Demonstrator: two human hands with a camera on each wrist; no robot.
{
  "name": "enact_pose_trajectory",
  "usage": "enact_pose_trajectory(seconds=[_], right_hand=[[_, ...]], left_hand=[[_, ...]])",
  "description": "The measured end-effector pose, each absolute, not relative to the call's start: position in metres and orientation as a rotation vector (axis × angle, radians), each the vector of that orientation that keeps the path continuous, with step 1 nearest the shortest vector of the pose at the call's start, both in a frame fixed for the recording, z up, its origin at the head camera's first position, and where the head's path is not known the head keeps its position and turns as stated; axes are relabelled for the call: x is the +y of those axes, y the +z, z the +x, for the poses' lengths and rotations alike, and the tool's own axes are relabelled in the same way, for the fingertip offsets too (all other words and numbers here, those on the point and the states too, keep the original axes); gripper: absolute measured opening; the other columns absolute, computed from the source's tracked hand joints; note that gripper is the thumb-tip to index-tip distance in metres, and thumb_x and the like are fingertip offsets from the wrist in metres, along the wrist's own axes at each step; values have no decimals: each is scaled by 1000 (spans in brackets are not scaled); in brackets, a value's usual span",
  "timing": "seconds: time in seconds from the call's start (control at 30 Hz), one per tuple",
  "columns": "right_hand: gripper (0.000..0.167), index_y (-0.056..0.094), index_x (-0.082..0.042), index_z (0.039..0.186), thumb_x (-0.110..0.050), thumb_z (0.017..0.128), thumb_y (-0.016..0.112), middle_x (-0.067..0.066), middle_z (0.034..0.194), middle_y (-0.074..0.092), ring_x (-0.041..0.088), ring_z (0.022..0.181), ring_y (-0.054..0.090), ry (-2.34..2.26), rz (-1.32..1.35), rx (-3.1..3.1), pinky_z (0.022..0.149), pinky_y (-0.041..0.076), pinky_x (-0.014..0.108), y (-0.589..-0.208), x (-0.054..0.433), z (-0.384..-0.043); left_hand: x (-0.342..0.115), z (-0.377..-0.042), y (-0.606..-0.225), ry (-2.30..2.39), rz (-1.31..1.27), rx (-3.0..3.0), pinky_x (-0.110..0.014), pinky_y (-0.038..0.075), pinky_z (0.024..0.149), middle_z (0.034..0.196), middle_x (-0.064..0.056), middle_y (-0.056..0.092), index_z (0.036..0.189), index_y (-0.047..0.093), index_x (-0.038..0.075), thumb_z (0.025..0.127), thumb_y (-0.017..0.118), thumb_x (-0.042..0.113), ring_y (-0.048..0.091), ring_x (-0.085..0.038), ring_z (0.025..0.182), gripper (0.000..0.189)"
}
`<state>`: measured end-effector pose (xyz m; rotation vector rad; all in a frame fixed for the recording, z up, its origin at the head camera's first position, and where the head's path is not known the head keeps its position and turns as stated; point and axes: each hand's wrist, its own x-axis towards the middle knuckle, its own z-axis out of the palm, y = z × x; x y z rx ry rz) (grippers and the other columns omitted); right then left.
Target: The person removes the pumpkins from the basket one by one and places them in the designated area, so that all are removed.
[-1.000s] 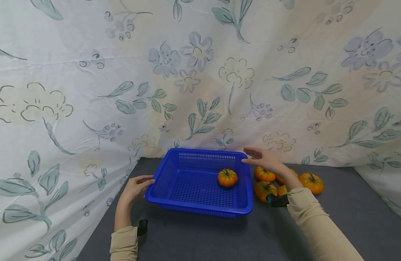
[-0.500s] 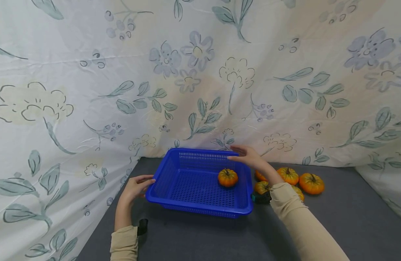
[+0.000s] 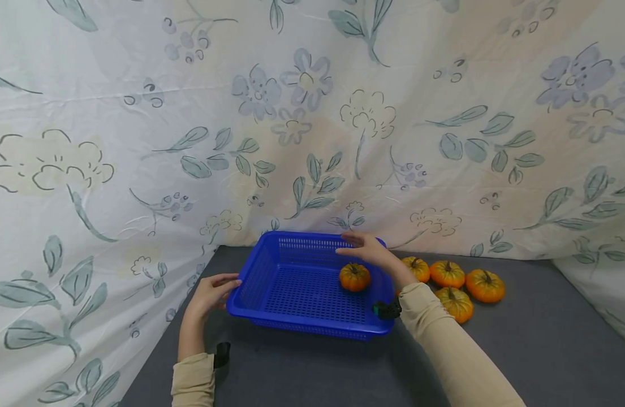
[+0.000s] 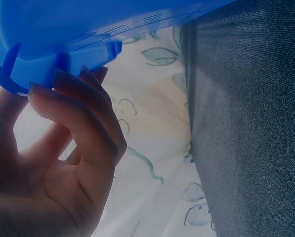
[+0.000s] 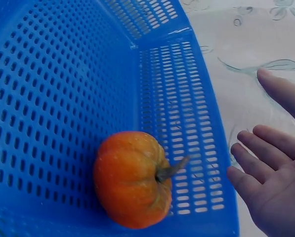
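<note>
A blue plastic basket (image 3: 302,291) with slotted walls is tilted towards me over the dark table. My left hand (image 3: 210,293) grips its left rim; the left wrist view shows curled fingers (image 4: 95,118) under the rim, the thumb partly hidden. One small orange pumpkin (image 3: 354,277) lies inside the basket near its right end. Over the back right part of the basket is my right hand (image 3: 367,250), fingers extended and nothing held. From the right wrist, the pumpkin (image 5: 132,180) shows its stem towards the open palm (image 5: 275,192), which is apart from it beyond the rim.
Several more pumpkins (image 3: 447,274) sit on the dark table (image 3: 312,373) to the right of the basket, partly behind my right forearm. A flowered cloth (image 3: 312,113) hangs right behind the table and along its left side.
My right hand has moved left from beside the basket's right rim to over its back right part. Left hand, basket and the pumpkin inside have stayed put.
</note>
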<state>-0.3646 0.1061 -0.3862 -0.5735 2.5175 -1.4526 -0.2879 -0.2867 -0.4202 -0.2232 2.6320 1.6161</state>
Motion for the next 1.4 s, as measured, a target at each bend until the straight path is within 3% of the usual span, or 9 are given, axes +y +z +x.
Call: enact_pose_trajectory(seconds=[0.47,0.7,0.87,1.1,1.4], right_hand=[[68,41,4,144,-31,92,67,24,147,46,39,135,46,-1315,-251,2569,109,41,48,-400,92,-360],[67,46,5,141,-30,89,70,26,144,48,40,132,48,-1264,-123,2576,109,40,49,-408,92,-357],[74,51,5,136,-37,82,77,25,138,55,38,127,52,-1225,-175,2595,105,45,47,-423,97,-370],[68,50,10,135,-18,81,78,28,139,52,41,130,49,-1183,-129,2590,109,41,50,-414,93,-362],[64,53,7,134,-4,76,79,28,140,51,41,129,49,-1069,-116,2602,110,39,50,-415,91,-362]], left_hand=[[-287,-290,-421,1605,-235,2643,-37,58,68,123,-23,66,129,60,1,93,66,31,70,-24,94,47],[-287,-292,-422,1613,-237,2628,-38,59,69,122,-22,66,130,60,1,93,65,31,69,-19,89,48],[-288,-292,-423,1605,-243,2639,-37,59,69,121,-22,67,129,60,1,93,65,31,67,-18,88,47],[-287,-292,-423,1611,-241,2633,-38,59,70,121,-21,67,130,60,1,93,65,31,67,-17,87,47],[-287,-293,-423,1642,-230,2614,-37,59,70,123,-20,66,131,60,1,93,66,31,67,-15,86,48]])
